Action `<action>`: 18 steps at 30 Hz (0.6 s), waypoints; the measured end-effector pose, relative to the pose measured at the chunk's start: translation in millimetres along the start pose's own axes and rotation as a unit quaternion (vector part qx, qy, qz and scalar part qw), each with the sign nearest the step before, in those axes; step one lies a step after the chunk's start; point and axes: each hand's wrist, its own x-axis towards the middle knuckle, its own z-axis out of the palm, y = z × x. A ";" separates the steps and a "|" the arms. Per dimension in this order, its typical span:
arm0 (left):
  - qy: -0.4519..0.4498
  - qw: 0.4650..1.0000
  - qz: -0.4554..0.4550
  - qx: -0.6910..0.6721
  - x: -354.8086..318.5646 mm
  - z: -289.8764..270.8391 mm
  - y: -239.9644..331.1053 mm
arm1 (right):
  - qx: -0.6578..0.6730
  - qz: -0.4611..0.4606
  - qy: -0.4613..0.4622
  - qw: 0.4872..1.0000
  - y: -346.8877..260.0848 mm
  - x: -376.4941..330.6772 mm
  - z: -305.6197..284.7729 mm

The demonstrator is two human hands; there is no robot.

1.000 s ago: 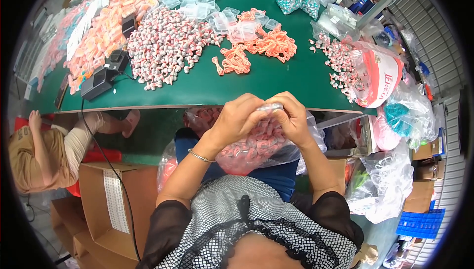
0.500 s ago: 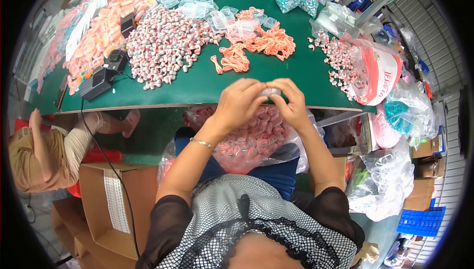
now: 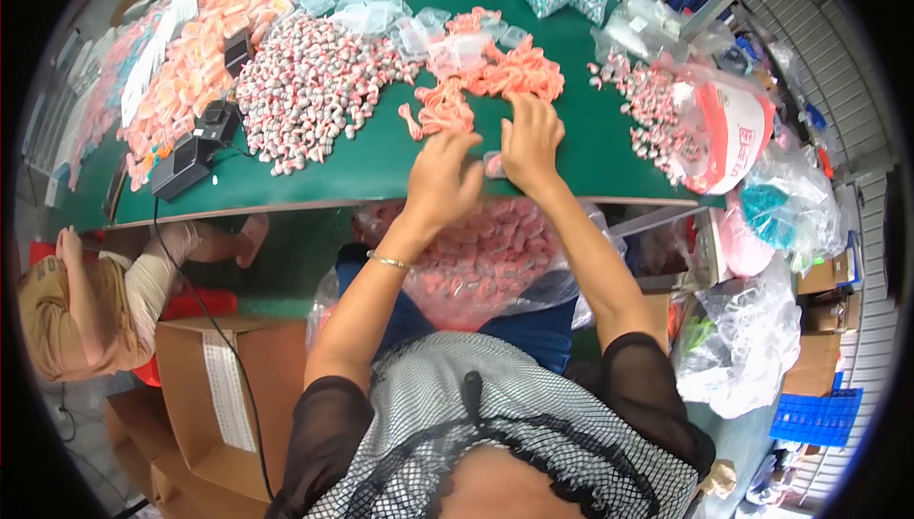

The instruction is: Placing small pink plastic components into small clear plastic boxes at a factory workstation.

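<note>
My left hand (image 3: pixel 446 179) and my right hand (image 3: pixel 531 141) reach forward onto the green table (image 3: pixel 362 171). A small clear packet with pink pieces (image 3: pixel 493 165) sits between the two hands, against the thumbs. I cannot tell which hand grips it. The right hand's fingers are spread at the near edge of a pile of orange pieces (image 3: pixel 495 76). The left hand's fingertips are next to loose orange pieces (image 3: pixel 440 109). A large clear bag of pink pieces (image 3: pixel 486 262) lies in my lap under the table edge.
A heap of red, white and grey pieces (image 3: pixel 309 90) lies left of the hands, with a black device (image 3: pixel 190 152) and its cable beyond. Plastic bags (image 3: pixel 724 129) crowd the right end. A cardboard box (image 3: pixel 224 386) and another person (image 3: pixel 81 305) are low on the left.
Both hands have moved from above my lap, where they held a small packet together, forward onto the table beside the orange pile, and their fingers have spread.
</note>
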 end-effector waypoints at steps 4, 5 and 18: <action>-0.141 0.982 0.004 0.129 -1.6 2.5 10.4 | 0.062 -0.012 -0.066 0.996 1.2 -2.0 4.2; -0.139 0.980 0.035 0.137 -0.2 3.7 5.4 | 0.124 0.024 -0.078 0.989 2.8 -2.4 5.8; -0.294 0.938 -0.171 0.067 -171.7 76.2 -79.0 | 0.295 0.144 -0.090 0.940 16.0 -30.2 -32.4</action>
